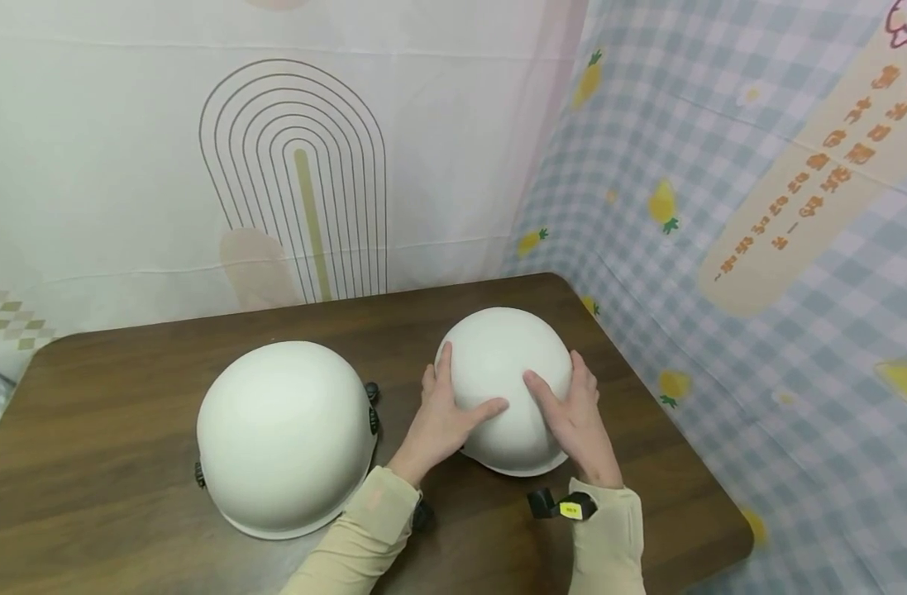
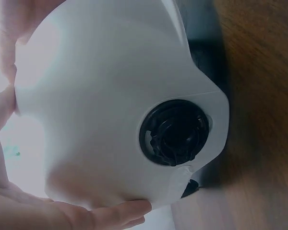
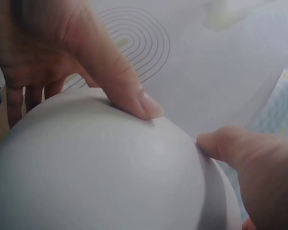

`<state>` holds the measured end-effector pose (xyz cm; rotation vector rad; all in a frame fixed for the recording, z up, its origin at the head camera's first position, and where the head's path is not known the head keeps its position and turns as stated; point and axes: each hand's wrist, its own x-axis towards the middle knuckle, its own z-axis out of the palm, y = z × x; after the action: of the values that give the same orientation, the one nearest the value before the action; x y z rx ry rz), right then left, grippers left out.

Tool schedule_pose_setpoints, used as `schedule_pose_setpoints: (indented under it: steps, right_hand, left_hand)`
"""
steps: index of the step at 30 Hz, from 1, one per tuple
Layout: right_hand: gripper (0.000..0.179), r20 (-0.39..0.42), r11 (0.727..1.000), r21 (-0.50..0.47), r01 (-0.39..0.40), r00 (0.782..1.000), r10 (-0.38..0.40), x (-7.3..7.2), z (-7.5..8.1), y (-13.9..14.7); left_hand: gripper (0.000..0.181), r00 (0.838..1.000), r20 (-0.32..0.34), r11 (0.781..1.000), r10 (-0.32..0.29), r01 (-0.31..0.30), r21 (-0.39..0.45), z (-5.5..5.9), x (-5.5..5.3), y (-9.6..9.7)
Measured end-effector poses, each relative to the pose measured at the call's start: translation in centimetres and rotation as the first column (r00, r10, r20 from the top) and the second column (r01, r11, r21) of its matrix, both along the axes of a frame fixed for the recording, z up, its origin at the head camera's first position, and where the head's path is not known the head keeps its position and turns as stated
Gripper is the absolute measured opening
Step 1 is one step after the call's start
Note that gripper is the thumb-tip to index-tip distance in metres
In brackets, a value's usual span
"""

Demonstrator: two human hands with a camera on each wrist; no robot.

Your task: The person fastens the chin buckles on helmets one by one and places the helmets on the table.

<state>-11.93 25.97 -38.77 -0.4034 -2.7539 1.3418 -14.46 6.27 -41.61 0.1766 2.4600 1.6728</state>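
Note:
Both hands are on a white helmet (image 1: 508, 351) at the right of the wooden table. My left hand (image 1: 441, 417) grips its left side, with the thumb across the front of the dome and the fingers spread along the edge. Opposite it, my right hand (image 1: 578, 417) holds the right side, thumb on the shell and fingers wrapped round the far flank. In the left wrist view a round black dial (image 2: 175, 133) shows on the helmet's side, near its rim. The right wrist view shows the smooth dome (image 3: 96, 163) with both thumbs on it. The helmet's inside is hidden.
A second white helmet (image 1: 282, 434) with black side fittings sits dome-up on the left of the brown table (image 1: 111, 397). A patterned cloth (image 1: 453, 149) hangs behind the table. Checked cloth (image 1: 646, 273) with fruit prints runs along the right side.

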Motion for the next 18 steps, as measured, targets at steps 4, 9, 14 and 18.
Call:
schedule_pose_setpoints:
  steps: [4,9,14,18]
  right_hand:
    - [0.104,-0.026,0.998,0.06,-0.014,1.0,0.016,0.1,0.5,-0.1]
    - [0.106,-0.019,0.995,0.098,-0.024,0.999,0.026,0.4,1.3,-0.1]
    - [0.107,-0.008,0.993,0.114,-0.029,1.0,0.03,0.5,1.7,-0.1]
    - [0.107,-0.011,0.991,0.133,-0.025,1.0,0.026,0.6,2.0,-0.1]
  left_hand:
    - [0.117,1.0,0.002,0.999,-0.004,0.004,0.048,-0.1,0.0,0.0]
    - [0.118,1.0,0.016,0.997,-0.012,0.011,0.081,-0.2,0.1,0.1]
    - [0.118,1.0,0.007,0.995,-0.024,0.023,0.093,-0.3,0.1,0.1]
    - [0.118,0.999,0.003,0.992,-0.039,0.038,0.12,-0.4,0.1,0.2]
